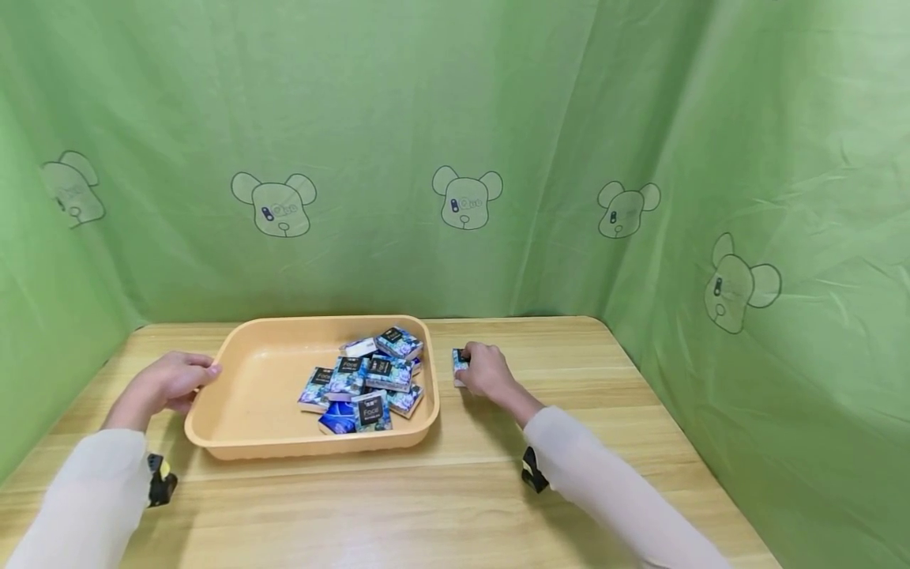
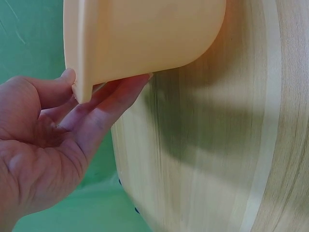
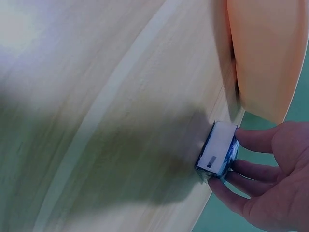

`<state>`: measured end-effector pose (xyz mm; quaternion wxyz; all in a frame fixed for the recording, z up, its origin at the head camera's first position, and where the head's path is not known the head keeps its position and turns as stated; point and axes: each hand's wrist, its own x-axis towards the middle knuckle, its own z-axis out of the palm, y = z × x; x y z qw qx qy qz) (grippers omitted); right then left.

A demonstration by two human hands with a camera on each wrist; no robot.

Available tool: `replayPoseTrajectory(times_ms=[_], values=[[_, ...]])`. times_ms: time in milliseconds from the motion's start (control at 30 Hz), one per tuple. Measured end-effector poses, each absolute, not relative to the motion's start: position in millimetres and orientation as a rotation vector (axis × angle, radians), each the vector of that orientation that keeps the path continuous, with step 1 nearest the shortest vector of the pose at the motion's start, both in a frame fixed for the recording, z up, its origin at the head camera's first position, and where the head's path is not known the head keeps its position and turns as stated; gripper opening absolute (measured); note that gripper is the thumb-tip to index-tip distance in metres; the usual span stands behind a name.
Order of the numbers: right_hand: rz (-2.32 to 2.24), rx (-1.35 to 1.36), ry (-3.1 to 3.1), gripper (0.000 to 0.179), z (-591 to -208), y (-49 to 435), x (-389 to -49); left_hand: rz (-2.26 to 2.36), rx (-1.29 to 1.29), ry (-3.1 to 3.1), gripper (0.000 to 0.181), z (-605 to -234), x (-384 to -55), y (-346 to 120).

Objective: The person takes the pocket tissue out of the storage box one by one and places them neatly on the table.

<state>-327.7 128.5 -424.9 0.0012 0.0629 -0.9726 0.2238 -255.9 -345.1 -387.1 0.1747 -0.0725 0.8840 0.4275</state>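
Observation:
A peach-coloured plastic tray (image 1: pixel 263 452) stands on the table with a heap of small blue floral tissue packs (image 1: pixel 370 373) in its right half. At its left end my left hand (image 1: pixel 178 378) grips the rim. The left wrist view shows that thumb (image 2: pixel 55 92) on top of the rim and the fingers underneath. To the right of the tray, my right hand (image 1: pixel 490 371) pinches a single tissue pack (image 1: pixel 460 365) by its edges, close over the table. In the right wrist view the held tissue pack (image 3: pixel 218 147) turns a white side to the camera, between thumb and fingertips.
The wooden table (image 1: pixel 341 514) runs back to a green curtain (image 1: pixel 384 95) printed with bear-head outlines, which also encloses the left and right sides. Dark wrist devices sit on both forearms, such as the left one (image 1: pixel 162 480).

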Motion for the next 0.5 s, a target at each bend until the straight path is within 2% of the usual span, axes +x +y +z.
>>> replayPoseTrajectory(times_ms=[500], values=[[0.693, 0.204, -3.028, 0.041, -427.2, 129.5, -338.1, 1.233, -0.205, 2.504, 0.06, -388.4, -255.3, -346.0]])
